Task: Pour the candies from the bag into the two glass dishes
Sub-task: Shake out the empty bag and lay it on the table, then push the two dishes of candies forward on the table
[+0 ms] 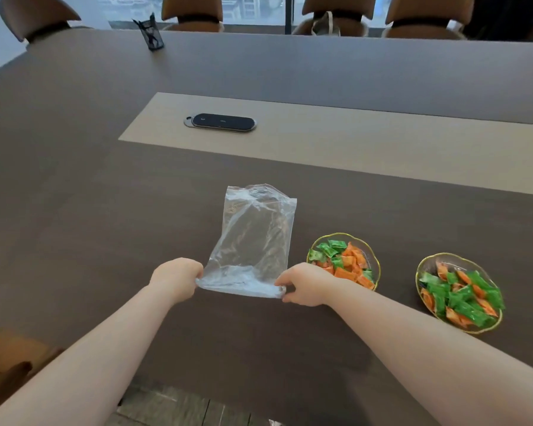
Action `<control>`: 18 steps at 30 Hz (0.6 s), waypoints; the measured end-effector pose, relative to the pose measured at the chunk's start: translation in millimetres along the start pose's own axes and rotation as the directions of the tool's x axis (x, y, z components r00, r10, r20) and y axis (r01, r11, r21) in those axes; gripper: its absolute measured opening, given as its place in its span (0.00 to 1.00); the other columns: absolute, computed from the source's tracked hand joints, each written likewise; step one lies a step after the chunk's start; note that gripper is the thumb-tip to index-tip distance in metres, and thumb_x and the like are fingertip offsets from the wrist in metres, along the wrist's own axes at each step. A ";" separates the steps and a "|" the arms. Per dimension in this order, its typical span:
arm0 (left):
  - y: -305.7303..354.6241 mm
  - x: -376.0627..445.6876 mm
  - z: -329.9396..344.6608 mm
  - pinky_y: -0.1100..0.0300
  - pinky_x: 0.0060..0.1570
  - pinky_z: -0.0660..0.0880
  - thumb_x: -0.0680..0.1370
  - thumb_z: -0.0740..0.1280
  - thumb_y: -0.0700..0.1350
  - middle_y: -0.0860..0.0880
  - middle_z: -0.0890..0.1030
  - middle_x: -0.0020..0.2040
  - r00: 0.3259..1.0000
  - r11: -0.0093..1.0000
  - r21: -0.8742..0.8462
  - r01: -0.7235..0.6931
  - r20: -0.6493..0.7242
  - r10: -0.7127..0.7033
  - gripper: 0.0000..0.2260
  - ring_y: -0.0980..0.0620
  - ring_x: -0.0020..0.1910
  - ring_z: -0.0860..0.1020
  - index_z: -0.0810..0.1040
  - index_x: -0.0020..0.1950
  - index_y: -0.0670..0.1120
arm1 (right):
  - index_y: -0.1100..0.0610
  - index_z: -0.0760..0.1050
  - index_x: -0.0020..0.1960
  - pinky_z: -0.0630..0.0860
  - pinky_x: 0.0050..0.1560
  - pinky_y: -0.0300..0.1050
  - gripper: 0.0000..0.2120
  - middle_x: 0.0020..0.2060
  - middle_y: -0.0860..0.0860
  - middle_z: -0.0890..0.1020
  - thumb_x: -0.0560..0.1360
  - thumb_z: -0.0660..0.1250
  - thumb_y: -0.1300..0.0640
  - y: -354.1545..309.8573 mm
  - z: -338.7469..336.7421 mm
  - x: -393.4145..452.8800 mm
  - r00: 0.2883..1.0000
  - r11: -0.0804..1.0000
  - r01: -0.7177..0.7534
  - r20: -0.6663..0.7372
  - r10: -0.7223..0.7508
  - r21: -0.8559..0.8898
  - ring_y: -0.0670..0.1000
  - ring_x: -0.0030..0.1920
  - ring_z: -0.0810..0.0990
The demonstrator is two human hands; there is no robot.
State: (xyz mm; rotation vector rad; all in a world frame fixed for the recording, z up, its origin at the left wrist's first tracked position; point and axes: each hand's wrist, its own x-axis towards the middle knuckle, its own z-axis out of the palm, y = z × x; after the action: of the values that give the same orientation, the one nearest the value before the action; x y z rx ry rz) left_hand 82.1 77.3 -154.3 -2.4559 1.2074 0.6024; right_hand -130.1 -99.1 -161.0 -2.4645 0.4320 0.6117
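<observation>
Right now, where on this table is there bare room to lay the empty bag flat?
Left of the plastic bag and left hand, the dark table is bare to its edge. The pale strip right of the power socket cover is free too. It is crowded on the right, where the right hand adjoins the near candy dish, beside the far candy dish.

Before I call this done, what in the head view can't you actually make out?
- Fingertips of the left hand and right hand: curled under the bag edge, so the grip is unclear.
- Near dish: its near-left rim is hidden by the right hand.
- Far dish: candies bury its bottom.
- Black holder: contents too small.
</observation>
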 end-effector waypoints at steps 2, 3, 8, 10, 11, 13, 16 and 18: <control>2.7 0.3 -4.5 0.58 0.42 0.72 0.72 0.61 0.41 0.52 0.79 0.54 0.999 1.000 0.011 0.020 0.039 -0.021 0.13 0.47 0.54 0.78 0.76 0.53 0.53 | 0.54 0.74 0.65 0.74 0.55 0.44 0.19 0.60 0.52 0.80 0.75 0.64 0.58 2.9 -2.9 -2.5 1.000 1.000 0.012 -0.024 -0.012 0.027 0.55 0.60 0.78; 4.4 0.9 -7.0 0.58 0.42 0.72 0.71 0.60 0.40 0.52 0.79 0.54 0.999 1.000 0.008 0.029 0.045 -0.030 0.14 0.47 0.53 0.78 0.76 0.53 0.53 | 0.54 0.73 0.66 0.75 0.57 0.45 0.20 0.62 0.52 0.79 0.75 0.62 0.60 4.2 -5.6 -4.1 0.999 0.999 0.011 -0.033 -0.010 0.031 0.55 0.61 0.77; 28.1 3.6 -25.1 0.56 0.48 0.76 0.72 0.59 0.41 0.52 0.78 0.58 0.999 0.998 -0.054 0.025 0.044 -0.023 0.18 0.48 0.56 0.77 0.75 0.58 0.55 | 0.54 0.75 0.65 0.76 0.57 0.47 0.20 0.60 0.52 0.80 0.76 0.57 0.62 14.9 -20.1 -15.4 0.991 1.000 0.004 -0.132 -0.001 0.022 0.55 0.60 0.77; 42.1 6.2 -33.1 0.54 0.54 0.76 0.74 0.60 0.46 0.53 0.77 0.61 1.000 0.995 -0.097 -0.006 0.012 0.008 0.16 0.48 0.59 0.76 0.75 0.61 0.54 | 0.53 0.75 0.64 0.77 0.56 0.48 0.18 0.59 0.52 0.81 0.76 0.57 0.61 23.0 -27.1 -22.0 0.986 1.000 -0.013 -0.165 0.018 0.027 0.55 0.59 0.78; 50.2 8.4 -37.6 0.54 0.55 0.75 0.75 0.61 0.48 0.52 0.77 0.62 1.000 0.994 -0.109 -0.026 0.000 0.026 0.15 0.48 0.60 0.76 0.75 0.61 0.54 | 0.53 0.75 0.63 0.77 0.55 0.47 0.17 0.60 0.51 0.80 0.76 0.58 0.60 28.9 -30.1 -25.3 0.982 0.999 -0.035 -0.183 0.041 0.035 0.55 0.59 0.78; 68.2 13.8 -47.0 0.53 0.58 0.75 0.76 0.61 0.49 0.51 0.78 0.63 0.997 0.990 -0.117 -0.075 -0.022 0.073 0.14 0.48 0.62 0.75 0.75 0.61 0.53 | 0.52 0.76 0.62 0.77 0.51 0.46 0.16 0.59 0.50 0.80 0.76 0.58 0.57 44.1 -35.3 -33.2 0.969 0.995 -0.087 -0.229 0.098 0.058 0.55 0.57 0.78; 99.3 21.5 -61.1 0.54 0.56 0.75 0.77 0.61 0.49 0.52 0.79 0.62 0.990 0.977 -0.163 -0.140 -0.059 0.132 0.14 0.48 0.60 0.76 0.76 0.61 0.51 | 0.49 0.75 0.63 0.77 0.53 0.49 0.17 0.59 0.49 0.80 0.76 0.58 0.56 73.0 -41.4 -49.7 0.938 0.979 -0.183 -0.281 0.201 0.091 0.55 0.57 0.78; 120.2 27.7 -66.9 0.55 0.55 0.75 0.77 0.61 0.50 0.51 0.80 0.61 0.984 0.963 -0.209 -0.172 -0.075 0.160 0.14 0.49 0.59 0.77 0.77 0.61 0.49 | 0.49 0.74 0.63 0.77 0.54 0.49 0.17 0.60 0.50 0.80 0.77 0.57 0.56 95.6 -45.6 -65.9 0.909 0.960 -0.246 -0.313 0.277 0.133 0.55 0.58 0.77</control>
State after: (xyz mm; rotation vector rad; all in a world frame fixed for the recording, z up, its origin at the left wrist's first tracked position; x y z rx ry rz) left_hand 15.5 -42.6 -124.8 -2.5796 1.4515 0.7488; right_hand -211.2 -190.4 -135.7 -2.4428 0.9145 0.2705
